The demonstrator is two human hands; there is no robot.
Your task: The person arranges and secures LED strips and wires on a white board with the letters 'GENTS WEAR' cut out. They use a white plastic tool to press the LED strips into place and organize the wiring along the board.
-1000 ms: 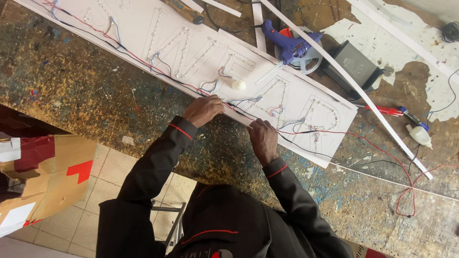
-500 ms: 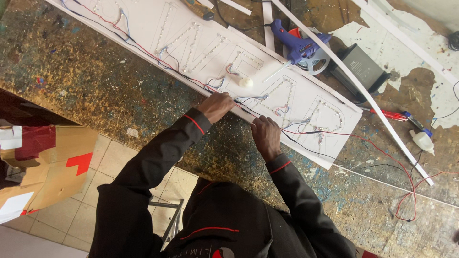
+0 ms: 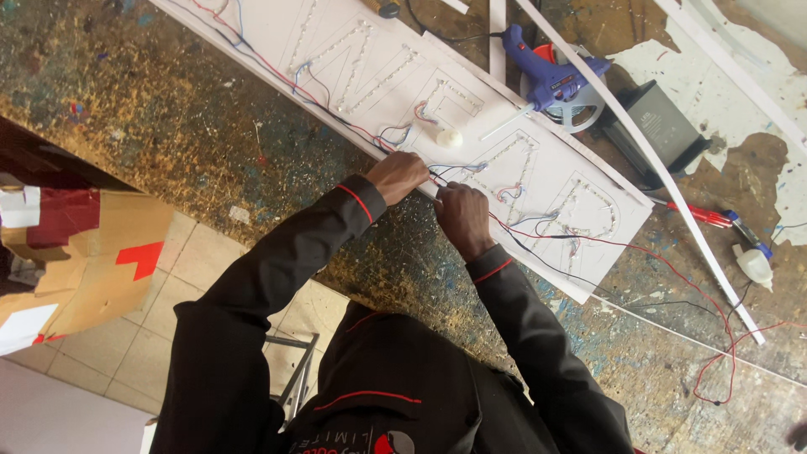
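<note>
Both hands have drawn together: left hand [image 3: 397, 176] and right hand [image 3: 461, 217] pinch wires [image 3: 504, 227] (fingers clenched).

Both arms are stretched fwd in dark sleeves w/ red cuff piping. Left hand [image 3: 397, 176] and right hand [image 3: 461, 217] are held close together, fingers curled, apparently pinching.

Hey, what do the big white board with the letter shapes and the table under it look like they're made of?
The white board looks like matte plastic or foam sheet: flat, thin-edged, uniformly white, with letter outlines of small lights; which one is unclear. The table looks like worn wood or board, rough and dull, mottled brown with paint specks. Both the left hand and right hand pinch thin red and black wires, apparently plastic-insulated.
</note>
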